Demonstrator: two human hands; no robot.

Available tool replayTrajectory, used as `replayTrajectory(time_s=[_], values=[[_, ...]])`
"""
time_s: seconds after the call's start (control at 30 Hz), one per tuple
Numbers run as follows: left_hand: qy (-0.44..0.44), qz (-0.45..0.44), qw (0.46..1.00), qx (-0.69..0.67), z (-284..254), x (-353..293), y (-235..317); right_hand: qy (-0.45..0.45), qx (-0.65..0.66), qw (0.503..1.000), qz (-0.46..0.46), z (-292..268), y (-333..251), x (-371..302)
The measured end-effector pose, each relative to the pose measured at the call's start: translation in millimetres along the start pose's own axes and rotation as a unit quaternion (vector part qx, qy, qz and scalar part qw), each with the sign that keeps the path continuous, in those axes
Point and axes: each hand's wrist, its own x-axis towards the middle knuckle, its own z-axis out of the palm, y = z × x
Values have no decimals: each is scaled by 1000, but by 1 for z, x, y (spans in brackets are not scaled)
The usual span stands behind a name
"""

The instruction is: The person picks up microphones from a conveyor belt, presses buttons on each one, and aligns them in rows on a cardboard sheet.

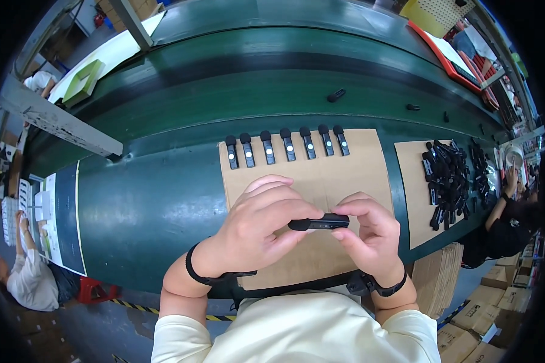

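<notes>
My left hand point(261, 219) and my right hand point(372, 236) pinch a small black clip-on microphone point(328, 222) between them, each at one end. It lies level above a flat cardboard sheet point(360, 175), its rounded dark end toward my left fingers. Along the sheet's far edge, several like microphones point(287, 150) lie in a row. Each has a black foam tip pointing away from me and a pale round spot on its body. My left fingertips partly cover the end of the held piece.
On another cardboard sheet point(407, 199) to the right is a heap of black microphones point(447, 175). A few loose ones point(336, 95) lie on the green belt point(254, 78) beyond. A grey metal post point(66, 118) slants in at left. People sit at both sides; stacked cardboard point(436, 278) stands lower right.
</notes>
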Motion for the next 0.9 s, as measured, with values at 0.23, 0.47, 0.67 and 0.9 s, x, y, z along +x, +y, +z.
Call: replayTrajectory(time_s=[0.23,0.47,0.67,0.9], values=[[25,-69,995,-64,3,1,5,-1,-42,998,-40,-2,4,0],[-24,-11,1000,-2,2,3,-1,-80,-148,985,-26,-8,-10,12],[-37,-57,997,47,-4,2,3,-106,-176,975,89,-23,-4,19],[-32,-75,994,68,-13,3,3,-54,-339,901,266,-81,50,59]])
